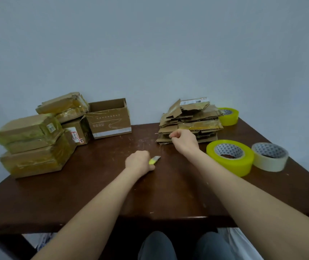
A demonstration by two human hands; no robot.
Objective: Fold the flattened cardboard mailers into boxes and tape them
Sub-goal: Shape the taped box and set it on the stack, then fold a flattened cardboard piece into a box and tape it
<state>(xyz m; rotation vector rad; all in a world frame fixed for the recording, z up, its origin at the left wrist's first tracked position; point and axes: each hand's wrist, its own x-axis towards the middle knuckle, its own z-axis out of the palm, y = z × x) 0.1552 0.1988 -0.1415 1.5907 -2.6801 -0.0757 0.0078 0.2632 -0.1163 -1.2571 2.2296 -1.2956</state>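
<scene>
Here's the stack of flattened mailers (pixel 189 121), a ragged brown pile toward the far right of the table (pixel 93 194), some sheets streaked with old yellowish tape and one at the top carrying a white label. The right hand (pixel 184 140) is right at the pile's near left corner, its fingers (pixel 171 136) curled in tight against the edge of the lowest sheets. Whether they pinch any cardboard or just sit in front of it, I cannot tell from this angle. Over to the left hand (pixel 138 162), down on the tabletop near the middle and well clear of the pile, fingers wrapped round a yellow utility knife (pixel 154 160), whose grey tip pokes out to the right, toward the stack. Just right of the right forearm lies a big yellow tape roll (pixel 230 156), flat on the table, with a white tape roll (pixel 270 156) touching or nearly touching its right side. A second yellow roll (pixel 228 116) peeks out behind the pile near the wall. On the far left side stands an open box (pixel 110 119), upright with its top open, and beside it a heap of taped boxes (pixel 33 143) piled two high. At the bottom edge, two knees in dark trousers.
</scene>
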